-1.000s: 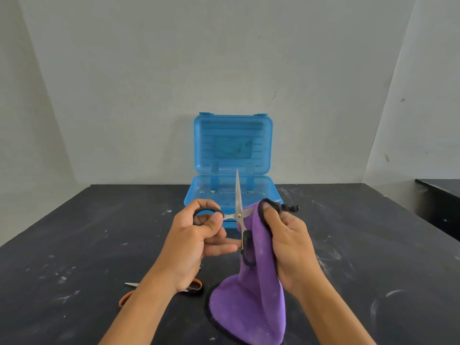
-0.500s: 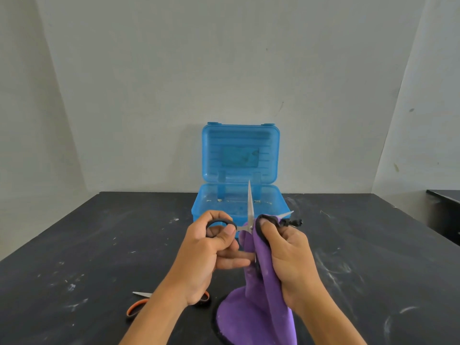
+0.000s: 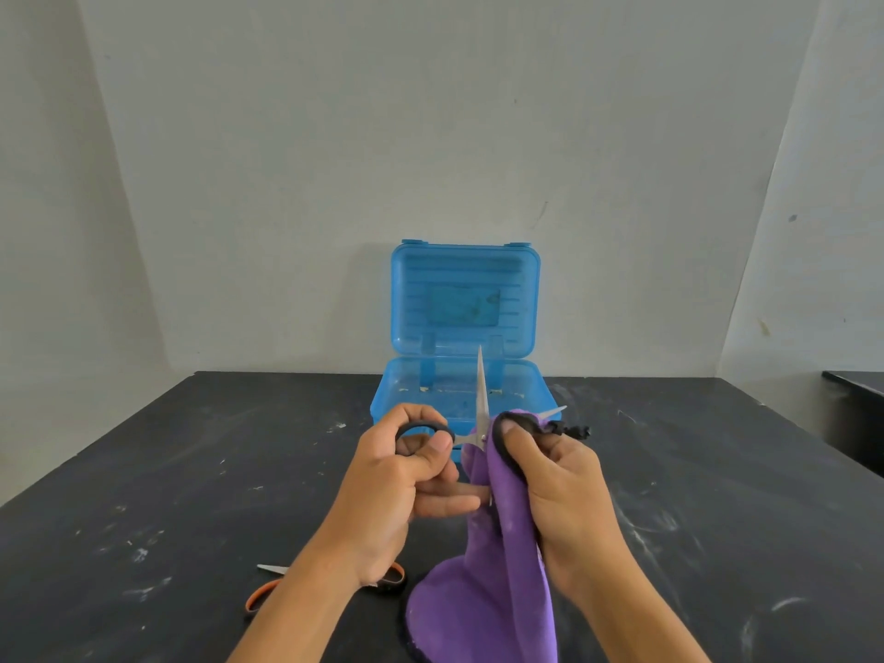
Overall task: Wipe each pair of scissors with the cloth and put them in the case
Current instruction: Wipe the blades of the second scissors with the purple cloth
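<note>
My left hand (image 3: pixel 402 476) grips the black handle loop of a pair of scissors (image 3: pixel 482 394), held spread apart above the table. One steel blade points straight up. The other blade runs right and only its tip shows past the purple cloth (image 3: pixel 497 581). My right hand (image 3: pixel 559 490) pinches the cloth around that blade; the cloth's lower end rests on the table. The blue plastic case (image 3: pixel 461 390) stands behind the hands with its lid up. A second pair of scissors with orange handles (image 3: pixel 268 590) lies on the table, mostly hidden under my left forearm.
The black table (image 3: pixel 191 471) is scuffed with white marks and meets a pale wall right behind the case. Another dark surface edge (image 3: pixel 856 390) shows at the far right.
The view has tilted so the hands and case sit lower in the frame. The scissors' second blade tip now pokes out to the right of the cloth. Both hands keep their holds.
</note>
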A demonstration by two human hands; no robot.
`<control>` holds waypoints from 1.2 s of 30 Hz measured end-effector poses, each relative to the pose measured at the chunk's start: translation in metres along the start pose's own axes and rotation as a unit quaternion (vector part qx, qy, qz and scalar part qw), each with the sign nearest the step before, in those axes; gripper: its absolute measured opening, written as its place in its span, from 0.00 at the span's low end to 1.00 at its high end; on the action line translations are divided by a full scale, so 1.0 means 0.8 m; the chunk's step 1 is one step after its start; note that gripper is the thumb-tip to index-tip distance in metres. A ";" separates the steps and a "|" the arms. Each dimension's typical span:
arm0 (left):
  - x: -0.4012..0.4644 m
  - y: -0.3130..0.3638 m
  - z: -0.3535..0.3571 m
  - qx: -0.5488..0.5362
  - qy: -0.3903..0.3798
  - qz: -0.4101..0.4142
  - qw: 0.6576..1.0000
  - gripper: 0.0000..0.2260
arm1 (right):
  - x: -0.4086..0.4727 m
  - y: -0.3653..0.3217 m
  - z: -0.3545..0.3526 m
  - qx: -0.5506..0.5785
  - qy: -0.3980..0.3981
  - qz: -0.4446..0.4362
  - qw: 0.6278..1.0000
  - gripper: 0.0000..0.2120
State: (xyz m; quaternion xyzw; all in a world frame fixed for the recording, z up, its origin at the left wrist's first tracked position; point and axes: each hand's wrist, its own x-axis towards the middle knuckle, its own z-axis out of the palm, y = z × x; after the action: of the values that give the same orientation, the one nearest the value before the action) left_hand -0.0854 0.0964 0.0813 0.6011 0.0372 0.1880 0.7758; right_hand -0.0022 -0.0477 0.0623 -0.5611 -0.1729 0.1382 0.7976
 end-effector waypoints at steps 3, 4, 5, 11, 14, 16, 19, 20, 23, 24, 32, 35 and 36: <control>0.000 -0.002 0.001 -0.002 -0.007 0.000 1.000 0.05 | -0.001 0.000 0.003 -0.006 0.028 0.005 1.000 0.23; 0.000 -0.003 0.001 -0.002 -0.009 0.000 1.000 0.04 | -0.002 0.000 0.003 -0.005 0.034 0.004 0.999 0.25; 0.000 -0.003 0.001 -0.003 -0.011 -0.002 1.000 0.04 | -0.003 -0.001 0.004 0.000 0.041 0.002 0.999 0.25; 0.002 -0.005 -0.001 -0.007 -0.008 -0.011 1.000 0.04 | 0.000 0.002 -0.003 0.018 0.067 -0.010 0.998 0.24; 0.002 -0.004 -0.002 -0.016 -0.005 -0.015 1.000 0.04 | 0.003 0.003 -0.007 0.023 0.044 -0.026 0.998 0.16; 0.001 -0.003 -0.004 -0.020 -0.006 -0.018 1.000 0.04 | 0.005 0.003 -0.009 0.018 0.012 -0.031 0.999 0.17; 0.000 -0.002 -0.006 -0.024 -0.006 -0.021 0.999 0.05 | 0.007 0.003 -0.010 0.009 -0.008 -0.036 0.999 0.20; 0.000 -0.002 -0.006 -0.023 -0.007 -0.021 0.999 0.06 | 0.006 0.003 -0.010 0.016 -0.006 -0.036 0.999 0.20; 0.002 -0.002 -0.005 -0.015 -0.010 -0.022 1.000 0.07 | 0.006 0.005 -0.012 0.028 0.018 -0.030 0.999 0.19; 0.002 -0.003 -0.005 -0.014 -0.010 -0.023 1.000 0.07 | 0.007 0.006 -0.013 0.028 0.027 -0.023 0.999 0.19; 0.003 -0.003 -0.008 -0.018 0.002 -0.017 1.000 0.05 | 0.006 0.003 -0.017 0.003 -0.005 -0.033 0.999 0.19; 0.004 -0.003 -0.007 -0.019 0.000 -0.015 1.000 0.05 | 0.007 0.003 -0.018 0.014 0.013 -0.013 1.000 0.21; 0.004 -0.004 -0.007 -0.017 0.002 -0.013 1.000 0.05 | 0.006 0.003 -0.018 0.012 0.013 -0.010 1.000 0.21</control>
State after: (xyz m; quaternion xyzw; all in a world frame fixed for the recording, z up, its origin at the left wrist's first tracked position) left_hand -0.0833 0.1022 0.0774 0.5871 0.0434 0.1794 0.7882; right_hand 0.0083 -0.0569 0.0565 -0.5516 -0.1663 0.1251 0.8077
